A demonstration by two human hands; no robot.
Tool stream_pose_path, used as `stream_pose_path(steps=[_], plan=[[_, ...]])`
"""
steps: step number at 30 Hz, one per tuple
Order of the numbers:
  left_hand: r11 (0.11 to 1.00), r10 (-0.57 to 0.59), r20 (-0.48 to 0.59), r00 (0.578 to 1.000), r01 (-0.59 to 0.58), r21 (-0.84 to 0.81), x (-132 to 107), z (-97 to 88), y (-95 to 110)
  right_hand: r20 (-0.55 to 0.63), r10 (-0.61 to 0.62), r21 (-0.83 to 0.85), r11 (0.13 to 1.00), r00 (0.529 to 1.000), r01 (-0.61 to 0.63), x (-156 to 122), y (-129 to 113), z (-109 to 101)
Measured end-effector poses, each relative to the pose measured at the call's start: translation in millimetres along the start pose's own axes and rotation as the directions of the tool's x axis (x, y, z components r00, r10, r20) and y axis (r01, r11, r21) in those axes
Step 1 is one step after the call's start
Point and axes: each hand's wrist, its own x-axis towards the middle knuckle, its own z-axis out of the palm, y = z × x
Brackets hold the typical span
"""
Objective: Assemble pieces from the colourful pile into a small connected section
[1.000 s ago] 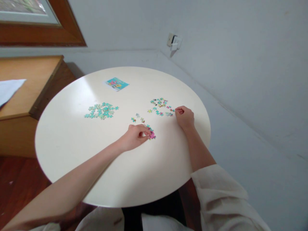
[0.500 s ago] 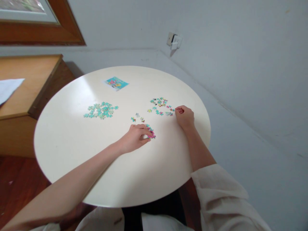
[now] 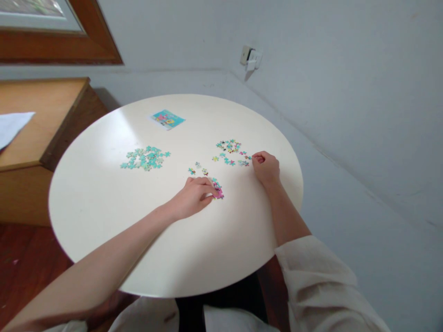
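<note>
My left hand (image 3: pixel 195 197) rests on the table with its thumb and fingertips drawn together at a small joined patch of pink and teal jigsaw pieces (image 3: pixel 218 190). The fingers cover the patch's left side. My right hand (image 3: pixel 266 167) lies curled and closed on the right of the table, its fingertips beside a few loose jigsaw pieces (image 3: pixel 243 163). Whatever those fingers may hold is hidden. Three loose pieces (image 3: pixel 191 171) lie just beyond my left hand. A cluster of mixed-colour pieces (image 3: pixel 229 146) spreads beyond and left of my right hand.
A heap of mostly teal pieces (image 3: pixel 147 158) lies on the left part of the round white table (image 3: pixel 145 263). Farther back is a picture card (image 3: pixel 168 119). A wooden cabinet (image 3: pixel 38 120) with a white sheet stands at left; a wall socket with a plug (image 3: pixel 251 59) is behind.
My left thumb has drawn in slightly toward the fingers at the joined patch. My right hand and the loose pieces look unmoved.
</note>
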Motion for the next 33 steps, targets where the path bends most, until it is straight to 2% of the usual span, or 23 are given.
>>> stream_pose_path(steps=[6,12,17,25,29,33], plan=[[0.999,0.015,-0.064,0.998,-0.017,-0.032,-0.2,0.4,-2.4,-0.003,-0.009,0.009,1.000,1.000,0.009,0.0,0.4,0.2],[0.996,0.039,-0.070,0.997,-0.033,0.082,-1.9,-1.6,-1.8,0.007,0.006,0.009,1.000,1.000,-0.006,-1.0,-1.4,-0.5],[0.983,0.112,0.013,0.994,-0.112,0.142,-4.8,-6.0,-1.2,0.015,0.004,0.022,1.000,1.000,-0.005,-1.3,-0.8,-0.3],[0.969,0.102,0.229,0.968,-0.149,0.199,-9.9,-14.7,1.4,0.005,-0.006,0.028,1.000,1.000,0.006,-0.5,0.0,-0.1],[0.964,0.094,0.267,0.959,-0.155,0.214,-11.5,-14.3,2.4,0.000,-0.001,0.032,0.999,1.000,0.001,-0.3,0.6,0.6],[0.959,0.102,0.257,0.961,-0.163,0.230,-12.2,-13.7,3.0,-0.007,-0.009,0.045,0.999,1.000,0.009,0.0,2.0,1.6]])
